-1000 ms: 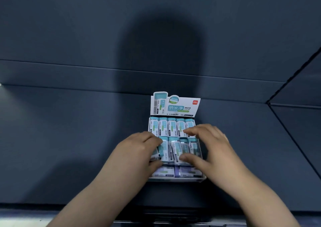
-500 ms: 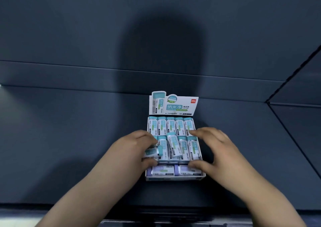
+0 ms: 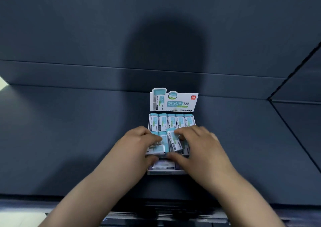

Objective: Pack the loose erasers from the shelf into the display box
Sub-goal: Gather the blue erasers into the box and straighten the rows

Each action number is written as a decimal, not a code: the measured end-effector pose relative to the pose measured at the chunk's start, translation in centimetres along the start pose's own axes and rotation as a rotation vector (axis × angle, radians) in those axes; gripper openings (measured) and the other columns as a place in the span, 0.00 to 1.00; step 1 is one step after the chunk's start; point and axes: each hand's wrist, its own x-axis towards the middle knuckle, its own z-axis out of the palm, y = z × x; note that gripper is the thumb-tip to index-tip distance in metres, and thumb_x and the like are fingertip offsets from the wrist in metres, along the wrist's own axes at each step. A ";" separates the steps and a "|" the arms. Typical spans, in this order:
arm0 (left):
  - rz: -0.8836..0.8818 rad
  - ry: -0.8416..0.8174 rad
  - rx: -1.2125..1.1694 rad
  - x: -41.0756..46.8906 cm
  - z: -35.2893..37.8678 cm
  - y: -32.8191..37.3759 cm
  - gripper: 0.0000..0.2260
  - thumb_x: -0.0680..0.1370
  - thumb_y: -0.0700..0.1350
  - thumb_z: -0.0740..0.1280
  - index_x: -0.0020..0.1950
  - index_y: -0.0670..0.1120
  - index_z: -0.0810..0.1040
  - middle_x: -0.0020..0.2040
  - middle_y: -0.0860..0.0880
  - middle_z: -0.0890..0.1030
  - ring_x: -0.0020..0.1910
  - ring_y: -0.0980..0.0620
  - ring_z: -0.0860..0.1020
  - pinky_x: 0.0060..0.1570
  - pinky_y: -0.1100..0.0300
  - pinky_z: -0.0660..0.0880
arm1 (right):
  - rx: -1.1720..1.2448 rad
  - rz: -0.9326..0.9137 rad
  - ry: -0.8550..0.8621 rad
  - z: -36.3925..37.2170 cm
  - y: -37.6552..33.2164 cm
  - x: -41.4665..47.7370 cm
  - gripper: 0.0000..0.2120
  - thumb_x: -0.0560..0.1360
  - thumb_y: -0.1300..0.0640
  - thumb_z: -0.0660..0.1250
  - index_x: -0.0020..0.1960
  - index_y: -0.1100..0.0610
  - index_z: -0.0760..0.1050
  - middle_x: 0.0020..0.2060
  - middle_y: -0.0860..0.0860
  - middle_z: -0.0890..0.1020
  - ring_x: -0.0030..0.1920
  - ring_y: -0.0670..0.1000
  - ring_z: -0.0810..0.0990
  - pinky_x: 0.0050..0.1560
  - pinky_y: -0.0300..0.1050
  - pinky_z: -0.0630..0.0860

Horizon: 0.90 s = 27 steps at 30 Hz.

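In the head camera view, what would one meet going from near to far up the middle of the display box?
Front wall of the display box → sideways eraser → back row of erasers → upright header card → shelf back wall.

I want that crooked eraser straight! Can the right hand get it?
Probably yes. The right hand is already over the box, its fingertips on the tilted eraser, with nothing between them.

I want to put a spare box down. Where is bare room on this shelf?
The dark blue shelf is bare left of the white-and-teal cardboard display box and also right of it, up to the angled side wall. Crowded: inside the box, where both hands cover the erasers.
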 end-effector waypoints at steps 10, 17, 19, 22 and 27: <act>-0.005 0.026 -0.035 -0.2 0.4 0.2 0.21 0.71 0.49 0.72 0.64 0.53 0.74 0.53 0.59 0.71 0.47 0.64 0.68 0.45 0.79 0.60 | 0.532 0.200 0.278 -2.0 2.0 -1.3 0.15 0.67 0.59 0.73 0.50 0.45 0.74 0.39 0.41 0.83 0.40 0.38 0.78 0.41 0.23 0.69; 0.011 -0.001 -0.014 -0.5 -0.4 0.0 0.19 0.72 0.45 0.71 0.63 0.53 0.76 0.57 0.58 0.73 0.50 0.64 0.70 0.44 0.86 0.56 | 0.687 0.121 0.373 -3.2 1.7 -1.7 0.16 0.69 0.64 0.71 0.49 0.45 0.74 0.46 0.37 0.83 0.42 0.47 0.80 0.45 0.39 0.75; 0.007 0.001 -0.003 -0.4 -0.5 0.0 0.18 0.73 0.42 0.69 0.63 0.52 0.76 0.58 0.58 0.74 0.54 0.61 0.73 0.44 0.86 0.55 | 0.714 0.095 0.325 -3.2 1.6 -1.7 0.18 0.70 0.64 0.70 0.48 0.42 0.73 0.48 0.39 0.83 0.44 0.49 0.79 0.47 0.40 0.75; 0.018 0.006 -0.005 -0.6 -0.7 0.0 0.18 0.73 0.39 0.69 0.62 0.52 0.77 0.56 0.58 0.75 0.53 0.61 0.74 0.44 0.86 0.57 | 0.753 0.079 0.255 -3.0 1.7 -1.9 0.22 0.70 0.67 0.69 0.49 0.40 0.73 0.49 0.42 0.83 0.45 0.50 0.79 0.50 0.42 0.75; 0.057 -0.014 -0.063 -1.1 -1.2 0.3 0.20 0.71 0.40 0.70 0.61 0.55 0.76 0.50 0.64 0.70 0.43 0.69 0.69 0.46 0.85 0.59 | 0.874 0.050 0.278 -3.4 1.5 -2.2 0.17 0.65 0.64 0.69 0.45 0.42 0.75 0.46 0.47 0.82 0.44 0.49 0.80 0.47 0.38 0.77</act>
